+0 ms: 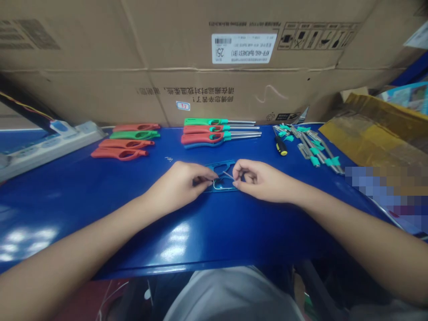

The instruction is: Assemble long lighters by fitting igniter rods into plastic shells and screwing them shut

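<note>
Two blue lighter shell halves (219,163) lie open on the table between my hands, with a pale thin wire (219,187) looping across the nearer one. My left hand (187,180) is closed in a pinch at the left end of the shells; what its fingertips hold is too small to make out. From the other side, my right hand (256,178) pinches the end of a thin grey stick-like piece (228,175) above the shells. Part of each shell is hidden behind my fingers.
Red and green lighter shells (123,154) lie back left. Several long-nosed lighters (203,129) sit behind my hands. A screwdriver (281,146) and metal lighter tubes with green parts (317,149) lie right. A power strip (50,149) edges the left; a cardboard wall (100,89) closes the back.
</note>
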`<state>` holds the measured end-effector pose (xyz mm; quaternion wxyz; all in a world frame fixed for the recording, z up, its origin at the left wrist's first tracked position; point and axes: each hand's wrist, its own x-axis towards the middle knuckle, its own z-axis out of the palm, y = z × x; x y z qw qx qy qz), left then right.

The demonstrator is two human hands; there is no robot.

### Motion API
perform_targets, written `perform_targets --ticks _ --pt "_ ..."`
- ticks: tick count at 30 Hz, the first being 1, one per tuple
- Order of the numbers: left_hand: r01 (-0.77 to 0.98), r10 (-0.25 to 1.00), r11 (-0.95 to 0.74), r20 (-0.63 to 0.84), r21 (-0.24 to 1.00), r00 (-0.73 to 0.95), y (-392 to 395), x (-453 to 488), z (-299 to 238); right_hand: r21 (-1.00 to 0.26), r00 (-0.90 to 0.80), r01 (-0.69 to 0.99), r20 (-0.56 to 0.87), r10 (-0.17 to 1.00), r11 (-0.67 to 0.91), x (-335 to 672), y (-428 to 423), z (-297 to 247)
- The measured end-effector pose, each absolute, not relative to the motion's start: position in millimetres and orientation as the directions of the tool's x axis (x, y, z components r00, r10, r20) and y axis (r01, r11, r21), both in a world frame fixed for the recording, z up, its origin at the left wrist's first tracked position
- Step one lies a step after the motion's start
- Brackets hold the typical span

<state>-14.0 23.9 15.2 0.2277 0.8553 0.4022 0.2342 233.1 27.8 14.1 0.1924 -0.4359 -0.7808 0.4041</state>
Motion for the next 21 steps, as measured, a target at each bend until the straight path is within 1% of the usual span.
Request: perform_targets --ticks 4,8,10,13,16,21 --pt "0.606 0.82 -0.542 0.207 0.582 0.533 23.2 -12.7 15.9 -0.738 -0.549 0.572 -0.021 0.836 0.358 231.0 25.7 14.2" --pt "0.59 0.835 -0.511 0.201 0.625 0.512 19.0 -7.2 13.2 -0.632 -0.537 0.659 -0.015 0.843 0.408 231.8 24.3 14.9" --pt "0.572 0.824 -0.529 0.217 0.627 0.524 16.8 -4.8 10.4 -0.576 -0.534 0.693 -0.007 0.846 0.433 232.8 24.2 15.1" --pt "0.559 0.8 -0.569 0.248 0.603 0.547 14.9 -3.7 6.2 -0.519 -0.558 0.698 0.035 0.829 0.492 233.0 23.6 14.9" --pt "0.559 0.79 -0.586 0.262 0.587 0.554 14.2 -3.9 3.9 -0.494 -0.573 0.689 0.076 0.816 0.53 231.1 21.8 14.3" --pt "0.569 0.784 -0.602 0.278 0.561 0.555 12.4 -2.4 3.4 -0.517 -0.579 0.667 0.093 0.81 0.537 228.3 19.0 15.3"
